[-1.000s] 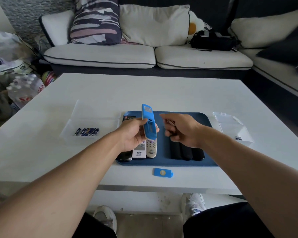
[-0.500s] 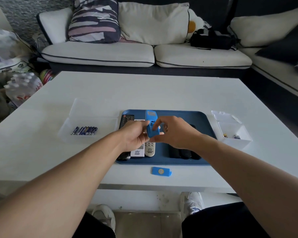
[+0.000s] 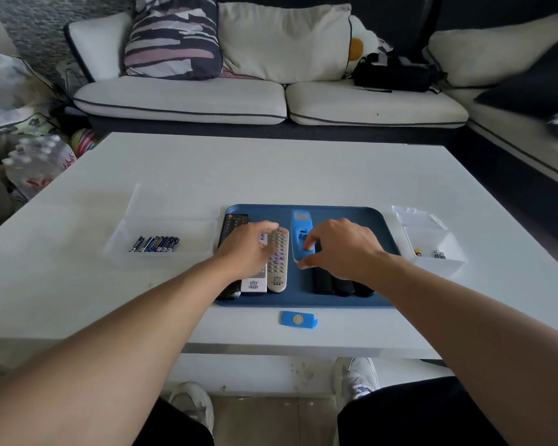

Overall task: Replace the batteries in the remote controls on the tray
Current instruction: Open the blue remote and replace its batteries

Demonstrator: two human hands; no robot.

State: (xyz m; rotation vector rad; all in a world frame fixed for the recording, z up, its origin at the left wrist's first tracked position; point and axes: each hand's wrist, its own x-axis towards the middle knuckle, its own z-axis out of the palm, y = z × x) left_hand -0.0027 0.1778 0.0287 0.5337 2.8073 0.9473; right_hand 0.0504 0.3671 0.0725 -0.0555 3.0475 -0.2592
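A blue remote (image 3: pixel 298 226) lies back side up on the blue tray (image 3: pixel 351 217), its battery bay uncovered. My right hand (image 3: pixel 342 246) pinches its near end between thumb and forefinger. My left hand (image 3: pixel 248 249) hovers with spread fingers over the left group: a black remote (image 3: pixel 234 222), a white remote (image 3: pixel 254 284) and a grey remote (image 3: pixel 277 262). Three black remotes (image 3: pixel 335 284) lie partly hidden under my right wrist. The blue battery cover (image 3: pixel 298 319) rests on the table in front of the tray.
A clear tray (image 3: pixel 161 226) to the left holds several dark batteries (image 3: pixel 155 244). A white box (image 3: pixel 432 265) to the right holds a few batteries (image 3: pixel 429 252), its clear lid behind it. The white table (image 3: pixel 271 169) fronts a sofa (image 3: pixel 181 98).
The blue remote, held upright in my left hand, came down flat onto the tray. My left hand let go and moved left over the other remotes. My right hand stayed at the remote.
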